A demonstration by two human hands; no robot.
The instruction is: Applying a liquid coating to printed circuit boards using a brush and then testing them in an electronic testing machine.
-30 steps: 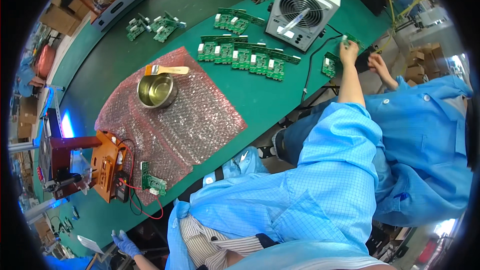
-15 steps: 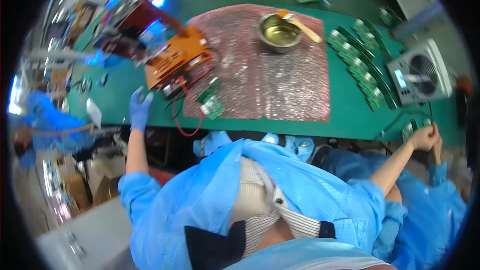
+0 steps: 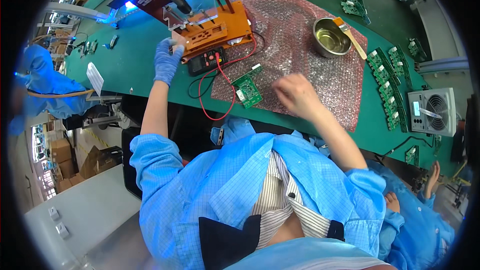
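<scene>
My left hand (image 3: 167,61), in a blue-grey glove, is at the near left corner of an orange test fixture (image 3: 217,32), its fingers loosely bent and apart. My bare right hand (image 3: 298,95) hovers over pink bubble wrap (image 3: 285,22), fingers curled with the thumb apart and nothing visible in them. Just left of it, a green circuit board (image 3: 247,91) lies across the wrap's near left edge. In front of the fixture lies a dark handheld meter (image 3: 206,62) with a red lead (image 3: 201,101) looping past the board.
A metal bowl (image 3: 320,45) of yellowish liquid stands on the wrap, a brush (image 3: 355,42) across its rim. Several circuit boards (image 3: 387,87) line the right side, near a white fan unit (image 3: 434,111). A co-worker's hand (image 3: 433,177) shows at far right; another person in blue (image 3: 47,80) is at left.
My right hand has come from the far right, beside the co-worker's hand, to the bubble wrap. My left hand has moved up against the fixture's corner. The whole view has shifted.
</scene>
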